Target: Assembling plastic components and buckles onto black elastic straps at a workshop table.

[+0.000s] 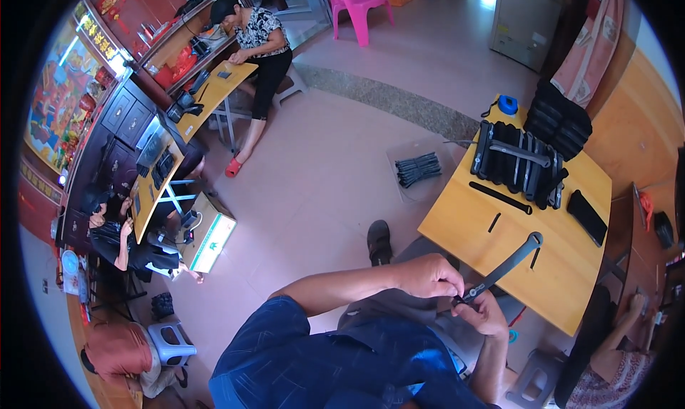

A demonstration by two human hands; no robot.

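Note:
A dark grey strap (503, 268) with a rounded, slotted end slants up and to the right from my hands, over the near edge of the yellow table (446, 220). My left hand (428, 275) is closed, its fingertips pinching the strap's lower end. Just below and to the right, my right hand (486, 316) grips the same strap near that end. The small part between my fingertips is mostly hidden. Two short black strips (494, 222) lie on the tabletop near the strap, and a longer black strap (499, 197) lies farther back.
A pile of black and grey straps (510, 159) covers the table's far part, beside a flat black rectangular object (586, 218) and a blue-topped item (507, 104). Bundled black strips (419, 170) sit on the floor. Several people work around the room. A grey stool (536, 380) stands at lower right.

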